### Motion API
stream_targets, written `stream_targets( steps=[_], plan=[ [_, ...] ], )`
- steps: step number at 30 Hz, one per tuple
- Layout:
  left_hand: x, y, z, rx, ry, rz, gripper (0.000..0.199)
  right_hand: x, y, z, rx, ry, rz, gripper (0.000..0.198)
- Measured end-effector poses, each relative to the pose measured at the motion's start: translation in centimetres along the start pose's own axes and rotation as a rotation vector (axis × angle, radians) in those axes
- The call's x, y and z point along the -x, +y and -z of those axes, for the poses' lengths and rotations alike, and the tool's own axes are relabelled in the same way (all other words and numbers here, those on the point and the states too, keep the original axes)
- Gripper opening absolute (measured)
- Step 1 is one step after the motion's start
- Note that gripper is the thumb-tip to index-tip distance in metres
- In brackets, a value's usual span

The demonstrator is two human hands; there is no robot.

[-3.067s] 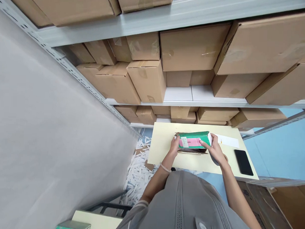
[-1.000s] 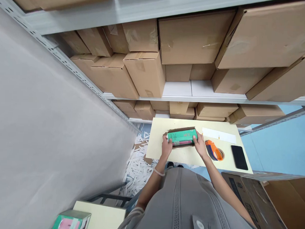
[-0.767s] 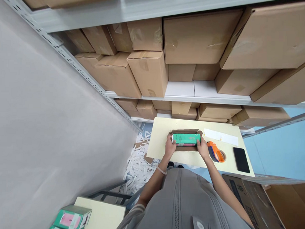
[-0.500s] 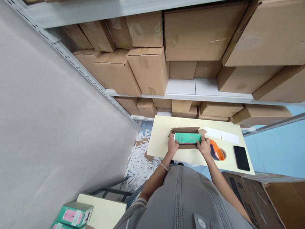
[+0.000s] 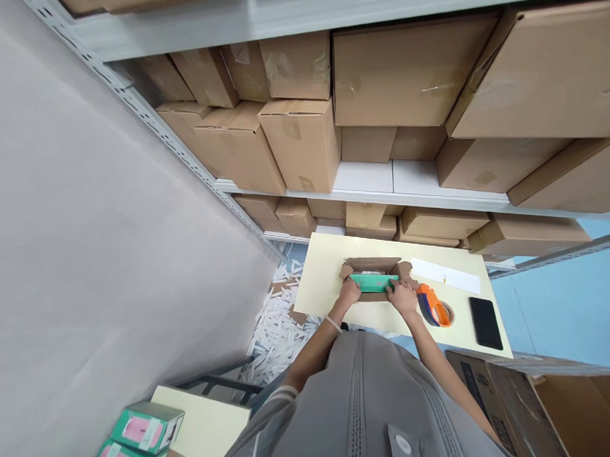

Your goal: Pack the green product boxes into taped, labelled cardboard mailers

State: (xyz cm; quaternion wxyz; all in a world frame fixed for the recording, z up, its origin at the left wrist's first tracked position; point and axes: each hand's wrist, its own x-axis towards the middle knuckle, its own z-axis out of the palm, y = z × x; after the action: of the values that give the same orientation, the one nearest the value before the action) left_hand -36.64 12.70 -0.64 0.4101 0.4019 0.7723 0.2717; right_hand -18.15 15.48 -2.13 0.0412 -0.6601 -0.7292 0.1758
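Note:
A small green box (image 5: 372, 283) sits low inside an open cardboard box (image 5: 372, 298), whose brown flaps are spread out around it. My left hand (image 5: 350, 293) is closed at the green box's left end, its fingertips reaching inside the cardboard. Over at the right end, my right hand (image 5: 402, 298) bends its fingers onto the green box, close to a torn-looking flap. Just right of that hand lies an orange and blue tape dispenser (image 5: 432, 305) holding a roll of brown tape.
A black phone (image 5: 485, 323) and a white paper strip (image 5: 446, 276) lie on the pale table (image 5: 318, 269). Shelves of cardboard cartons (image 5: 300, 147) stand behind it. Paper shreds (image 5: 276, 327) cover the floor at left. Green-and-pink boxes (image 5: 145, 428) are stacked at lower left.
The green box has sunk deeper into the cardboard box and tipped, so less of its face shows. Both hands followed it, the right one moving slightly left. The view shifted slightly.

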Motion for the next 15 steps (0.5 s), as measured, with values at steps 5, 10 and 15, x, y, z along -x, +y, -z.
stream_targets(
  steps=[5,10,15],
  plan=[
    [2.4,-0.5,0.2,-0.040,-0.076,-0.192,0.038,0.4,-0.1,0.7,-0.087,-0.019,0.063,0.035],
    [4.0,-1.5,2.9,-0.090,-0.130,-0.442,0.031,1.4,1.6,2.9,-0.344,0.237,0.187,0.037],
    [3.6,-3.3,5.8,-0.088,-0.143,-0.399,0.086,2.6,4.8,4.6,-0.489,0.389,0.099,0.051]
  ],
)
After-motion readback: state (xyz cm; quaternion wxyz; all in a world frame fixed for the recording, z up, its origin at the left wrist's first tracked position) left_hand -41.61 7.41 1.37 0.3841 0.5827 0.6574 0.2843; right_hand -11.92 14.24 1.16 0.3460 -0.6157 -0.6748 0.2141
